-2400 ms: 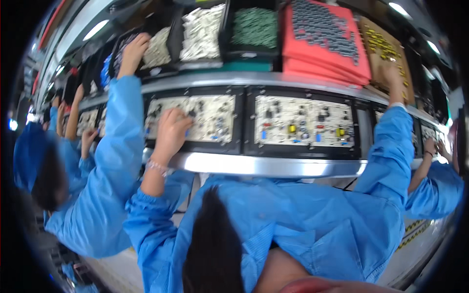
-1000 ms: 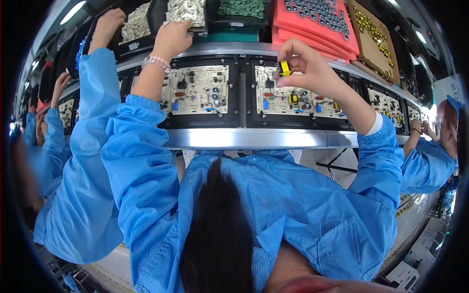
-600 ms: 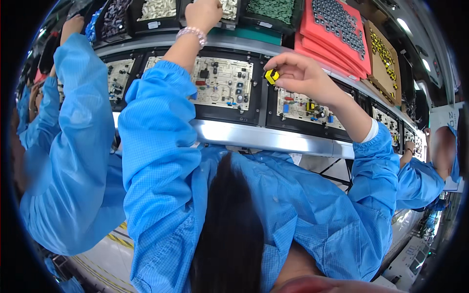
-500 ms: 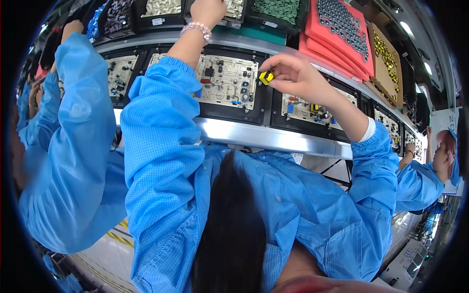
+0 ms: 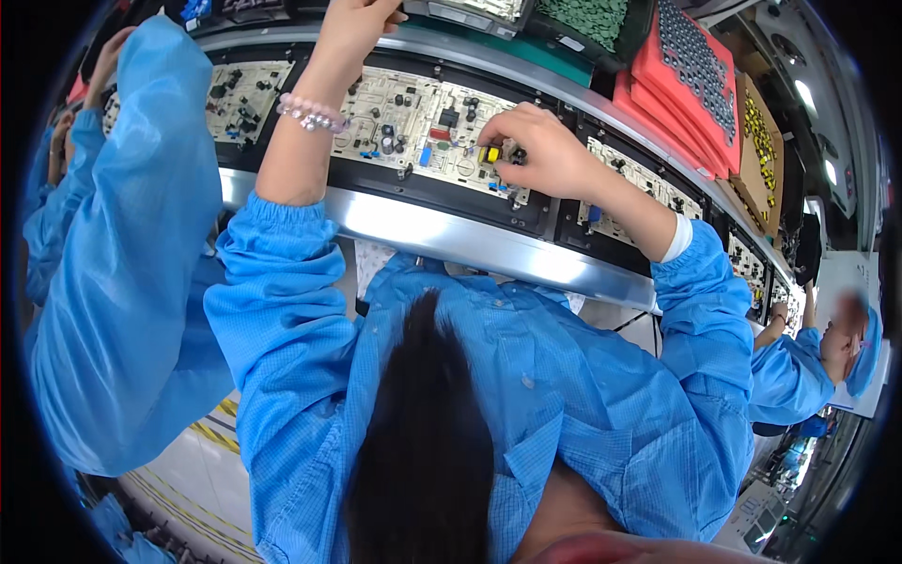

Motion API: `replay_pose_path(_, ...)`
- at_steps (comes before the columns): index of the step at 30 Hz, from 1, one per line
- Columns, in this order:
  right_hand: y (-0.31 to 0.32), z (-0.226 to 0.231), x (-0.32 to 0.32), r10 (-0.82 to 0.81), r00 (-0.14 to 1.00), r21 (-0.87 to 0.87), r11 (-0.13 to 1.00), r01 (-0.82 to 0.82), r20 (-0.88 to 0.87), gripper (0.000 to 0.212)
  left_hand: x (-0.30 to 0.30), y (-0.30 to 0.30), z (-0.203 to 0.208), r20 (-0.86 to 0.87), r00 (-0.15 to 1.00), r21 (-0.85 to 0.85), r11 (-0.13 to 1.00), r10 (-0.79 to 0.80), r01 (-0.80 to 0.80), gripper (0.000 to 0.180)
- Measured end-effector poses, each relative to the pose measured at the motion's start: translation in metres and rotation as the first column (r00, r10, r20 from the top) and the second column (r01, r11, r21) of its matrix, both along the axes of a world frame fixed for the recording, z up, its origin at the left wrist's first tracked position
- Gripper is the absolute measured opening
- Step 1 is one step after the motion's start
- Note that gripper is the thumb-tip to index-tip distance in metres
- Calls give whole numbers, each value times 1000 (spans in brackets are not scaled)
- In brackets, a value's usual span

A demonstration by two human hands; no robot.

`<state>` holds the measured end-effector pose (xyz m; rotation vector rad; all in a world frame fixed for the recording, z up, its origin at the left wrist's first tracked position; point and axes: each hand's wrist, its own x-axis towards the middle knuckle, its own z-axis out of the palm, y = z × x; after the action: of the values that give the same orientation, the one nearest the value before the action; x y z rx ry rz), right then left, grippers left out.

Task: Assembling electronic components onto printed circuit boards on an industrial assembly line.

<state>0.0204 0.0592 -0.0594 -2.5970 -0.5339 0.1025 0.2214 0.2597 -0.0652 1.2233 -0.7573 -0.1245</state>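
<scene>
Yellow-and-black component [image 5: 489, 153]: moved since the earlier frame from beside the circuit board's right edge to over the board, just above its surface; contact with it cannot be told.
Right hand [image 5: 545, 155]: thumb and fingertips pinching the component.
Left hand [image 5: 352, 36]: shifted leftward from the bin of white parts [image 5: 456, 16], now near its front corner; fingers curled, partly cut off by the upper edge; whether they hold anything, cannot tell.
Circuit board [image 5: 413, 105]: populated with small parts, lying in a black frame [image 5: 536, 218] behind the metal rail [image 5: 451, 235].
Supplies behind, left to right: white parts, green parts [image 5: 584, 17], red sheets [image 5: 648, 105] bearing grey parts [image 5: 695, 52], cardboard tray [image 5: 745, 174] with yellow-and-black pieces [image 5: 759, 141].
Left neighbour: co-worker's blue sleeve [image 5: 122, 235].
</scene>
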Motion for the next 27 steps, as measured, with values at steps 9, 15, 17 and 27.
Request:
replay_pose_path(9, -2, 9, 4, 81, 995, -183, 981, -70, 51, 30, -28, 25, 10, -287, 953, 186, 982, 94, -41, 30)
replay_pose_path(15, -6, 15, 13, 254, 966, -263, 936, -232, 53, 28, -20, 34, -5, -389, 919, 70, 996, 70, -46, 30)
replay_pose_path(17, -7, 14, 15, 282, 957, -279, 926, -253, 67, 28, -16, 36, -10, -413, 905, 76, 994, 101, -76, 29)
replay_pose_path(27, 1, 22, 21, 361, 931, -373, 871, -319, 46, 27, 15, 44, -50, -274, 921, -269, 941, -277, 203, 33)
